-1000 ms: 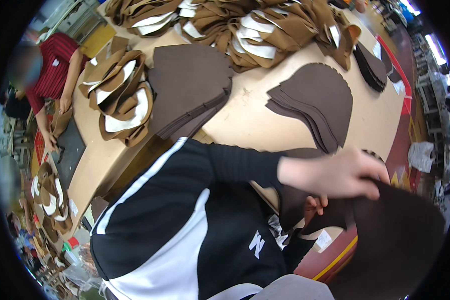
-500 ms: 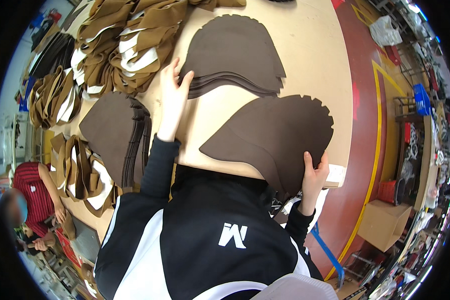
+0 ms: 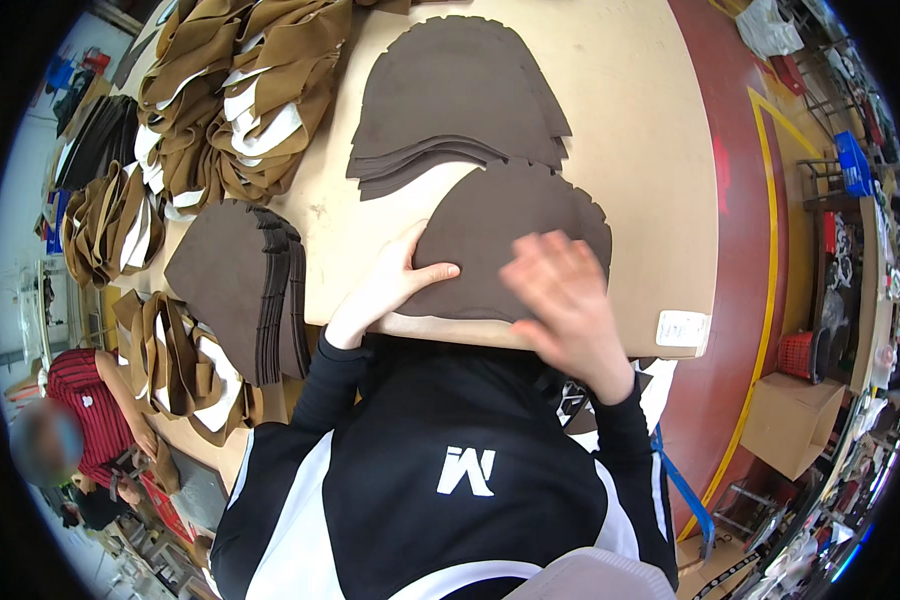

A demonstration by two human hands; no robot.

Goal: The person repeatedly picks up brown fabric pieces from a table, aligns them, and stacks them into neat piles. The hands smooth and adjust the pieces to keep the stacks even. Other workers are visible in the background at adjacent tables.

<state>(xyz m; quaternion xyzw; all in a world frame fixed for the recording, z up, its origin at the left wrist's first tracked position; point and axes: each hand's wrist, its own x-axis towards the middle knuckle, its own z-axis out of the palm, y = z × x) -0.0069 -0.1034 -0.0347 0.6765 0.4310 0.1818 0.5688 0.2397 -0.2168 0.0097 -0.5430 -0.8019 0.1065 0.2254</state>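
The left hand (image 3: pixel 385 290) lies at the near left side of a dark brown, round-topped panel (image 3: pixel 470 245), its thumb stretched over the surface; whether its fingers grip the edge from below cannot be told, as they are partly hidden. The right hand (image 3: pixel 560 290), blurred, is spread open above the panel's right half, holding nothing. The panel lies at the near edge of the pale counter (image 3: pixel 660 230), in front of the wearer, with a second notched edge showing at its right. The step in hand looks like laying these panels flat and evening them up; the next move would seem to call for light palms and matched edges. Just beyond is a fanned stack of similar panels (image 3: pixel 455 90); to the left, a thicker dark stack (image 3: pixel 220 260), with tan-and-white pieces (image 3: pixel 290 70) heaped behind it. A white label (image 3: pixel 682 328) sits on the counter's right corner, its print too small to read. The wearer's black-and-white jacket (image 3: pixel 400 500) bears a white emblem on the chest. Far left, a co-worker wears a red striped shirt (image 3: pixel 88 400).
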